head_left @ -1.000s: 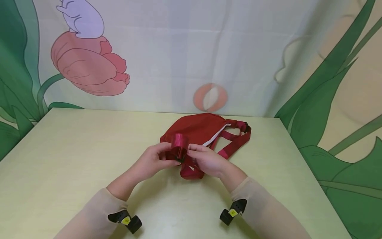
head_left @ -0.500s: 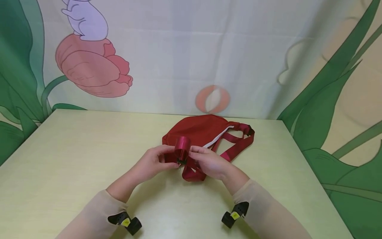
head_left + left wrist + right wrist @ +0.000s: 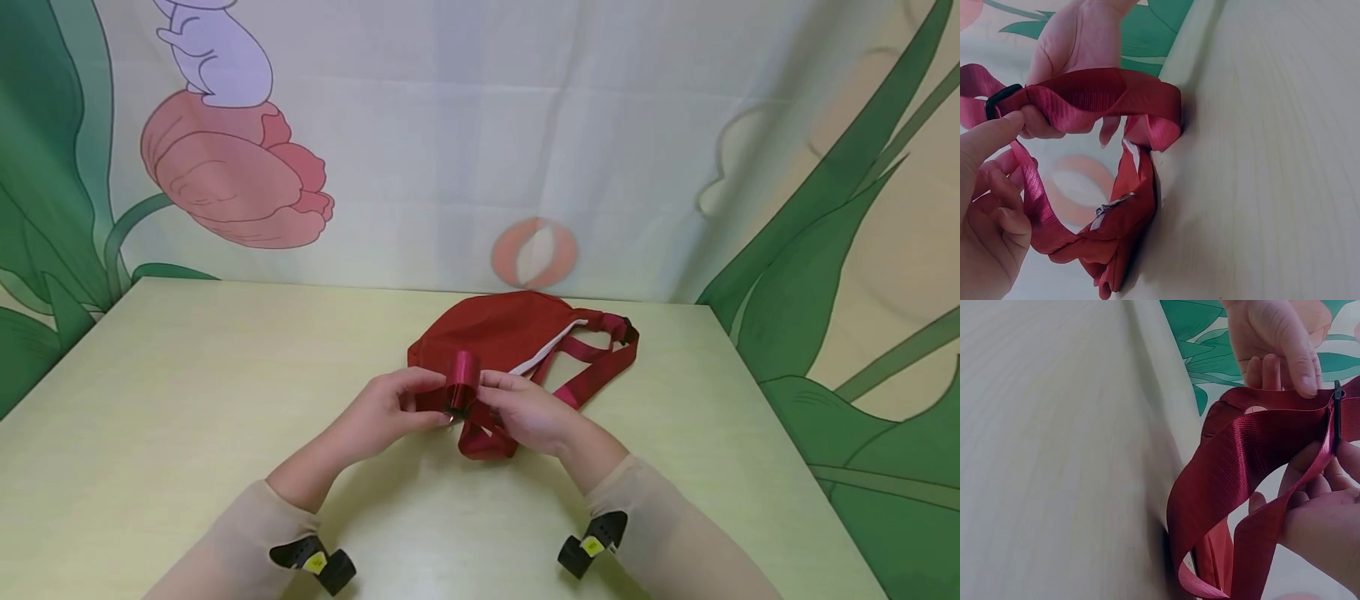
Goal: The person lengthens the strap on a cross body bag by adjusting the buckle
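A red waist bag [image 3: 491,329] with a white-edged zip lies on the table in front of both hands. Its dark red webbing strap [image 3: 464,367] is lifted in a small upright loop between them. My left hand [image 3: 378,417] pinches the strap from the left, its thumb at the black slide buckle [image 3: 1001,102] in the left wrist view. From the other side my right hand [image 3: 531,412] holds the strap, with fingertips right by the buckle in the right wrist view. More strap [image 3: 1254,456] hangs in a twisted loop below the hands.
The pale wooden table [image 3: 225,375] runs back to a wall cloth [image 3: 637,167] printed with plants and a rabbit. To the bag's right lies the rest of its strap [image 3: 600,367], looped on the tabletop. Each sleeve carries a black wrist camera [image 3: 335,571].
The upright strap loop between the hands has turned, looks narrower and sits slightly lower. Both hands keep their hold. The whole head view has shifted a little.
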Tool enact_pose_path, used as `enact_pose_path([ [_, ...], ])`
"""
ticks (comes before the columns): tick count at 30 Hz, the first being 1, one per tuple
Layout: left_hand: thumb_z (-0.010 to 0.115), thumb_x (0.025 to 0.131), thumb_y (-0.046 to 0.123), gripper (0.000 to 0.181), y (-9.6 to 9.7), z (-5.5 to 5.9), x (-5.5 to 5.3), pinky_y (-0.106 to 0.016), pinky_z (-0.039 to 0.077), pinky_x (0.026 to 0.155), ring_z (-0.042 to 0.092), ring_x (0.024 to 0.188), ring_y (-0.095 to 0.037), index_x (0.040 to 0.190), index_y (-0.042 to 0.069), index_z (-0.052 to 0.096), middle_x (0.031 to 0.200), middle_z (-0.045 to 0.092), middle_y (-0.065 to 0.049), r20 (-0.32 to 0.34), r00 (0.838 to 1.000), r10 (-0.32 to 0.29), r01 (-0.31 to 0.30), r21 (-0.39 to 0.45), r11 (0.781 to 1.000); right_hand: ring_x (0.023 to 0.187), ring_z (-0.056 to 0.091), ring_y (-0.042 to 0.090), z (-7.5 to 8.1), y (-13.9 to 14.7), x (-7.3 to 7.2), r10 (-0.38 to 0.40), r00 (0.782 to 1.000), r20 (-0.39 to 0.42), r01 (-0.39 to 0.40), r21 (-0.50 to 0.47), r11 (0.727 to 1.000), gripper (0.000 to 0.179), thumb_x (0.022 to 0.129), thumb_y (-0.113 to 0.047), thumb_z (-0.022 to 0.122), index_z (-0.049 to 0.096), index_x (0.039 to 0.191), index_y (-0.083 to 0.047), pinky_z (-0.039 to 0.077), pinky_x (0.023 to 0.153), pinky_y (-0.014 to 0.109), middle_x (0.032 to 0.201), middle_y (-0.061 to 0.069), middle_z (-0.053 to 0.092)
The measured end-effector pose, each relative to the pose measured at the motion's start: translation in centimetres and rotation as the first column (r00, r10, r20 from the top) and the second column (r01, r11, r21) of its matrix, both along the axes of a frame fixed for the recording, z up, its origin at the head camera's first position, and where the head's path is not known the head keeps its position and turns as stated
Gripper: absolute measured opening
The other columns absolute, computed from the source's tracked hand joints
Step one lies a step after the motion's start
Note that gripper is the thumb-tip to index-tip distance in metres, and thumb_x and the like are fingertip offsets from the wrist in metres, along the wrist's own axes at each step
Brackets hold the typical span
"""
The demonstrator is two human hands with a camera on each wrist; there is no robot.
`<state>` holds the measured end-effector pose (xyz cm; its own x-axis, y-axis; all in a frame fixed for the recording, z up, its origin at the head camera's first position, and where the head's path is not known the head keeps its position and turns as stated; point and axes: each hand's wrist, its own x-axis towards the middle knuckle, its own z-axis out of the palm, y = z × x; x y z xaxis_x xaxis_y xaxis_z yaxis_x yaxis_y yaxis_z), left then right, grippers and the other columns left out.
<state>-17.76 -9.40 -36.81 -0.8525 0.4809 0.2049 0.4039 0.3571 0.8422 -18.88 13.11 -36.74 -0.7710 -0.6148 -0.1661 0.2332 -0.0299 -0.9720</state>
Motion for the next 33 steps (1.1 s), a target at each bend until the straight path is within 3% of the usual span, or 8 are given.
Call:
enact_pose_path([
  [6,0.074,0.080,0.012,0.038,-0.5,-0.2,-0.1,-0.026,0.047,0.061,0.053,0.073,-0.018,0.116,0.007,0.063,0.098,0.062,-0.003,0.015,1.000,0.022,-0.021,-0.031,0.999,0.114,0.049,0.023,0.0,0.2,-0.1,-0.005,1.000,-0.007,0.005,0.000,1.000,0.033,0.099,-0.016,0.043,0.050,0.129,-0.001,0.033,0.100,0.040,0.115,0.003,0.060],
  [10,0.075,0.079,0.012,0.043,-0.5,-0.3,0.0,-0.027,0.048,0.065,0.055,0.081,-0.019,0.120,0.007,0.061,0.103,0.061,-0.003,0.031,0.999,0.022,-0.021,-0.030,0.999,0.114,0.049,0.023,0.0,0.2,-0.1,-0.009,1.000,0.000,0.009,0.004,1.000,0.031,0.100,-0.015,0.043,0.052,0.126,-0.003,0.033,0.100,0.041,0.117,0.004,0.060],
  [14,0.076,0.078,0.012,0.047,0.1,0.0,0.2,-0.026,0.047,0.060,0.053,0.075,-0.019,0.123,0.010,0.060,0.104,0.061,-0.002,0.003,1.000,0.000,0.000,-0.010,1.000,0.110,0.051,0.022,0.0,-0.1,0.0,0.005,1.000,0.004,-0.005,-0.007,1.000,0.025,0.099,-0.015,0.043,0.056,0.119,-0.007,0.035,0.098,0.040,0.114,0.004,0.059],
  [20,0.075,0.078,0.011,0.042,0.5,0.5,0.2,-0.025,0.043,0.055,0.050,0.067,-0.017,0.118,0.011,0.063,0.099,0.060,-0.001,-0.053,0.998,-0.024,0.025,0.011,1.000,0.110,0.051,0.023,-0.1,-0.2,-0.2,0.023,0.999,-0.022,-0.023,0.005,1.000,0.026,0.100,-0.015,0.043,0.053,0.120,-0.005,0.037,0.098,0.039,0.115,0.005,0.057],
  [33,0.074,0.079,0.012,0.038,-0.3,0.2,-0.1,-0.025,0.044,0.056,0.050,0.067,-0.017,0.116,0.007,0.063,0.099,0.062,-0.004,-0.046,0.999,0.012,-0.014,-0.032,0.999,0.110,0.050,0.023,0.4,0.0,-0.1,-0.012,1.000,0.007,0.012,-0.004,1.000,0.020,0.100,-0.013,0.041,0.056,0.113,-0.008,0.035,0.098,0.039,0.112,0.004,0.060],
])
